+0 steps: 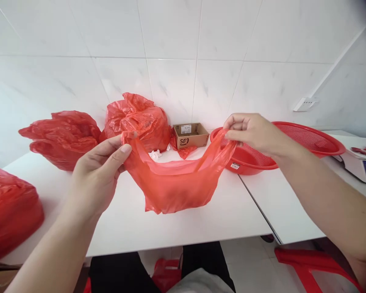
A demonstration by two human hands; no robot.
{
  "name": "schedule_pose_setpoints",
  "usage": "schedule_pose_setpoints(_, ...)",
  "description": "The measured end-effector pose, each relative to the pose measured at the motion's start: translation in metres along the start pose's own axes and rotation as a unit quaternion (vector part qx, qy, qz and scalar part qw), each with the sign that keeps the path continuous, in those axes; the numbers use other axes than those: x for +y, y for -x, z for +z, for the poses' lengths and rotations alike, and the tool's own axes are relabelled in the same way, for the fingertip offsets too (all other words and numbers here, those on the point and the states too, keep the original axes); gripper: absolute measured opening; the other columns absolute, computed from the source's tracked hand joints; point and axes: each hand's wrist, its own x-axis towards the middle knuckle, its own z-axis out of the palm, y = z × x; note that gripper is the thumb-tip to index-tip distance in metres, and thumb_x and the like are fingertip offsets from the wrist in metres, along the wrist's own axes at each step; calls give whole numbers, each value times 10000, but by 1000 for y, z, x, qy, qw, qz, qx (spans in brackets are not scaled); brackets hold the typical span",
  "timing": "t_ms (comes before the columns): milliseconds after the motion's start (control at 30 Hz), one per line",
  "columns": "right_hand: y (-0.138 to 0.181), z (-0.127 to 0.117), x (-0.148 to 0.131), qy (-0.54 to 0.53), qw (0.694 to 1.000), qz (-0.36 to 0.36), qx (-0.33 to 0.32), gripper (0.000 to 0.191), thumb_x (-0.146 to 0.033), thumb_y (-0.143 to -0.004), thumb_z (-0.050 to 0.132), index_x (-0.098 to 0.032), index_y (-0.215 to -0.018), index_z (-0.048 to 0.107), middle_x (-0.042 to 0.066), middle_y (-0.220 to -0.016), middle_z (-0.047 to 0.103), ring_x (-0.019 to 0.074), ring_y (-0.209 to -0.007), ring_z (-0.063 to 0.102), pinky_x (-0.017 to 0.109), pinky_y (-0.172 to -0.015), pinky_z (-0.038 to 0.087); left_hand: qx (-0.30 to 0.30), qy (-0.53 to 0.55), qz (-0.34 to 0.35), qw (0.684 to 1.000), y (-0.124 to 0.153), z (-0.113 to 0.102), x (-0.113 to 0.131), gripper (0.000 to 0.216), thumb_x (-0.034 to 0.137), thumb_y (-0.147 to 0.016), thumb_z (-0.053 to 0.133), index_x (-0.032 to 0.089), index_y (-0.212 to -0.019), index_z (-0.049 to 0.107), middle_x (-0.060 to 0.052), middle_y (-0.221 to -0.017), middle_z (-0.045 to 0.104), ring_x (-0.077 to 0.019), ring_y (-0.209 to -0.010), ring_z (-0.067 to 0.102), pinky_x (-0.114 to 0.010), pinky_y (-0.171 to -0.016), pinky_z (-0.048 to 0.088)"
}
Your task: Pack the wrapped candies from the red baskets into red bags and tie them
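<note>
A thin red plastic bag [179, 189] hangs stretched above the white table, its mouth spread wide between my hands. Something darker shows faintly through its lower part, too dim to name. My left hand [99, 169] pinches one handle between thumb and fingers. The other handle is pinched in my right hand [247, 132], higher and to the right. Behind the bag stands a small open cardboard box [190, 141] marked SF. Close beyond my right hand lies a red mesh basket [253, 162].
Filled red bags stand along the left: one at the back [137, 122], another beside it [64, 138], a third [12, 211] nearer. Another red basket [311, 136] and a scale [360, 158] holding small items are at right. A gap [259, 207] separates two tables. A red stool [308, 260] stands below.
</note>
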Motion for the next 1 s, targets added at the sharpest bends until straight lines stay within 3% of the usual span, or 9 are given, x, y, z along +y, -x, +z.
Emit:
schedule_pose_setpoints(200, -25, -5, -23, 17, 991, -82, -107, 79, -181, -765, 700, -199, -709, 647, -8, -643, 639, 100, -533, 586, 208, -444, 426, -30, -24, 59, 998, -21, 8, 1, 255, 299, -857, 689, 165, -1071, 724, -86, -1091, 713, -223, -1001, 641, -389, -955, 470)
schedule_pose_setpoints(300, -44, 8, -33, 2, 984, -99, -146, 149, -174, -749, 742, -186, -648, 633, -16, -585, 595, 76, -467, 539, 208, -428, 414, -132, 11, 1, 991, -39, 18, -2, 364, 309, -849, 688, 232, -1201, 634, -62, -1078, 689, -209, -937, 652, -375, -862, 505)
schedule_pose_setpoints(400, -61, 28, -47, -6, 982, -99, -159, 146, -170, -755, 739, -174, -657, 630, -9, -581, 583, 80, -460, 530, 223, -438, 426, -248, -30, -96, 964, -55, 29, -4, 554, 334, -818, 715, 278, -1330, 513, -8, -817, 664, -182, -737, 650, -350, -730, 524)
schedule_pose_setpoints(500, -70, 52, -63, -40, 978, -104, -178, 113, -144, -767, 705, -166, -697, 620, 1, -618, 599, 100, -507, 559, 239, -470, 449, -314, -130, -165, 926, -64, 39, -7, 438, 345, -756, 768, 227, -1162, 656, 18, -678, 584, -123, -563, 541, -280, -603, 491)
schedule_pose_setpoints(600, -71, 71, -69, -98, 974, -122, -166, 74, -142, -784, 671, -161, -742, 613, 6, -673, 616, 100, -568, 565, 234, -501, 455, -297, -152, -172, 927, -67, 44, -13, 228, 396, -752, 756, 196, -861, 736, -10, -683, 590, -106, -523, 486, -245, -500, 443)
schedule_pose_setpoints(700, -70, 81, -53, -137, 972, -146, -120, 93, -218, -809, 666, -181, -887, 632, 7, -799, 638, 102, -658, 580, 233, -556, 485, -242, -124, -196, 942, -66, 40, -21, 273, 462, -803, 687, 192, -811, 722, -29, -647, 609, -137, -543, 546, -240, -480, 449)
schedule_pose_setpoints(833, -67, 85, -17, -100, 973, -115, -171, 172, -266, -825, 673, -190, -962, 601, 7, -834, 653, 120, -681, 611, 267, -600, 526, -202, -101, -204, 953, -63, 33, -28, 307, 481, -823, 662, 185, -743, 659, 13, -546, 532, -101, -461, 488, -189, -406, 381)
schedule_pose_setpoints(933, -52, 83, -11, -125, 974, -124, -142, 95, -235, -844, 651, -168, -856, 586, -2, -732, 633, 113, -646, 598, 270, -619, 523, -217, -89, -218, 947, -60, 31, -28, 385, 506, -839, 632, 190, -626, 583, 44, -439, 417, -84, -372, 384, -188, -356, 307)
schedule_pose_setpoints(1000, -37, 80, -20, -168, 968, -145, -114, 129, -246, -824, 687, -165, -824, 586, -5, -727, 625, 111, -650, 595, 270, -634, 521, -243, -89, -229, 939, -58, 29, -25, 417, 513, -840, 625, 191, -580, 575, 19, -420, 447, -110, -379, 434, -224, -390, 380)
